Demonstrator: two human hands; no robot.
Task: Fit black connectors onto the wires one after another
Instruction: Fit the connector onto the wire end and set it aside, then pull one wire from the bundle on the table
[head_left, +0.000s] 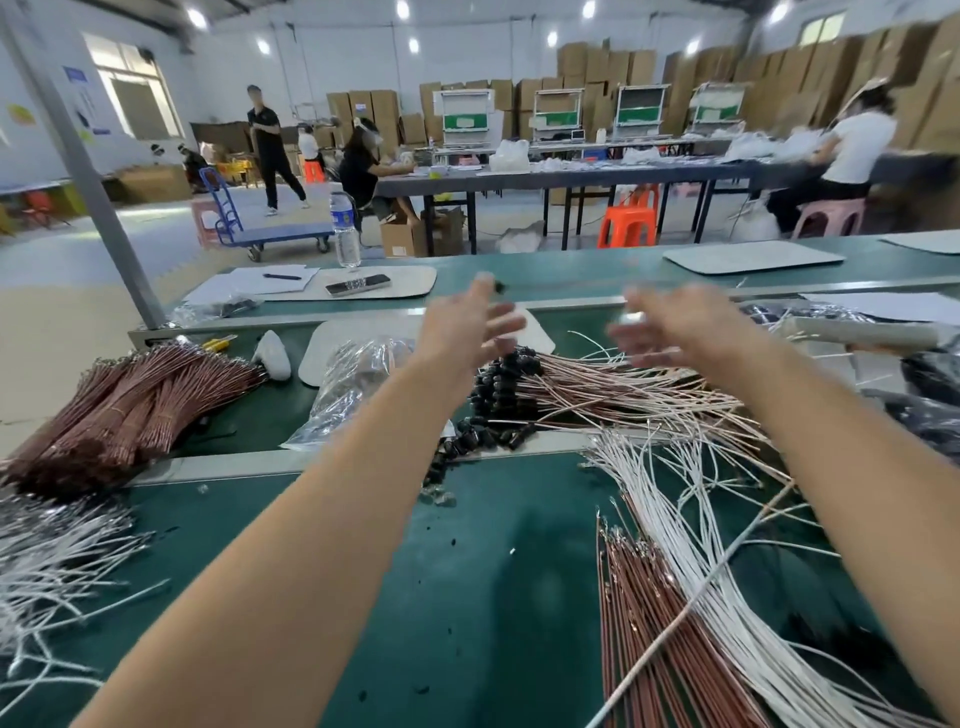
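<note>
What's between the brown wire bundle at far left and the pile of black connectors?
Head view: a clear plastic bag lies on the green mat between the brown wire bundle and the black connectors.

1. This is a factory assembly hall, wide and open under bright round ceiling lights (413, 45).
2. Stacked cardboard boxes (597, 67) line the back wall, as in a warehouse.
3. Long work tables (571, 176) run across the floor, with seated workers (361, 166) and plastic stools (626, 221) beside them.
4. A blue platform trolley (260, 228) stands on the open floor.
5. The near bench has a green mat (493, 597) covered in bulk material: bundles of copper-coloured wires (119, 410), loose white wires (691, 519) and a heap of black connectors (498, 384).
</note>
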